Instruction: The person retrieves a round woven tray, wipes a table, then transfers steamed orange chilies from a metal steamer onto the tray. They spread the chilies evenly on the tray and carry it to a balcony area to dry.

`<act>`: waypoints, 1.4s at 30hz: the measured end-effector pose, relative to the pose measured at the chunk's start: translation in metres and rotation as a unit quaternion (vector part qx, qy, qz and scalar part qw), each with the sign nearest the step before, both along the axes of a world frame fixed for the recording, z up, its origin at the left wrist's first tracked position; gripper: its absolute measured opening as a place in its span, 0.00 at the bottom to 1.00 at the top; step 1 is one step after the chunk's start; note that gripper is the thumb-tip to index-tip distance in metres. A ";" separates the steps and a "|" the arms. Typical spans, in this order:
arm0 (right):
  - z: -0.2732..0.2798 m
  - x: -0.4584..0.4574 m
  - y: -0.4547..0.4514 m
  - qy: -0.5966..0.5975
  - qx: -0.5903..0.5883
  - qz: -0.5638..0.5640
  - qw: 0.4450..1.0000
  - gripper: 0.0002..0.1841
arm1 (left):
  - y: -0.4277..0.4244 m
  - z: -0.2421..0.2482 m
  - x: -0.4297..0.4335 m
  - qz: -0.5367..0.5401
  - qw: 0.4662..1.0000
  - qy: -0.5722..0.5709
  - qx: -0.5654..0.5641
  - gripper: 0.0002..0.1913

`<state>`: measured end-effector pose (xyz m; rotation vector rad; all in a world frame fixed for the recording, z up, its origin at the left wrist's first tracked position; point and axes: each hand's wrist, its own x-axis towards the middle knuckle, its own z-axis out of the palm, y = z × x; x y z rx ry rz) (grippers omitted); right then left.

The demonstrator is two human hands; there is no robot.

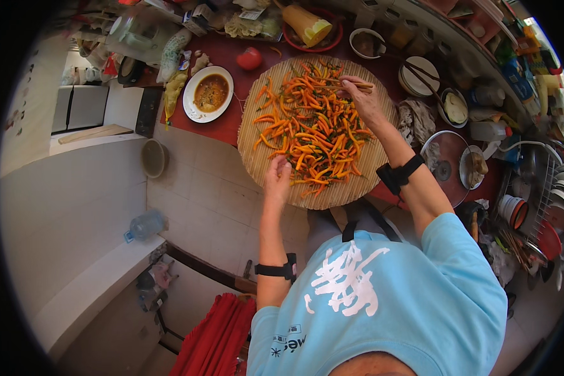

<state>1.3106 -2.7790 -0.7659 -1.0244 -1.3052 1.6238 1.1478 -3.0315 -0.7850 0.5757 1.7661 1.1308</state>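
A round, ribbed tray (357, 192), apparently of woven stalks, carries a spread of orange and yellow chilli peppers (315, 141), some with green stems. My right hand (359, 96) holds a pair of wooden chopsticks (329, 84) over the far right part of the peppers, their tips pointing left. At the tray's near left edge is my left hand (277, 174), fingers curled beside the peppers. Whether it pinches a pepper cannot be made out.
The tray overhangs the front of a red table (207, 136). A white plate of brown sauce (225, 101) and a tomato (249, 58) lie left. Beyond are a cut squash (305, 26) and a bowl (367, 33). A glass lid (456, 183) and crumpled cloth (416, 120) lie right.
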 end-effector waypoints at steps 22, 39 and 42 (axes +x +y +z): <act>0.019 0.086 0.018 -0.008 0.020 -0.100 0.995 0.12 | 0.040 0.010 0.010 -0.038 0.999 0.028 0.021 0.14; 0.027 0.133 -0.020 -0.057 -0.044 -0.048 0.996 0.13 | 0.013 0.021 0.034 -0.003 1.000 0.003 -0.012 0.15; 0.028 0.142 -0.024 -0.037 -0.055 -0.081 0.995 0.13 | 0.011 0.023 0.040 -0.002 1.000 0.014 -0.007 0.15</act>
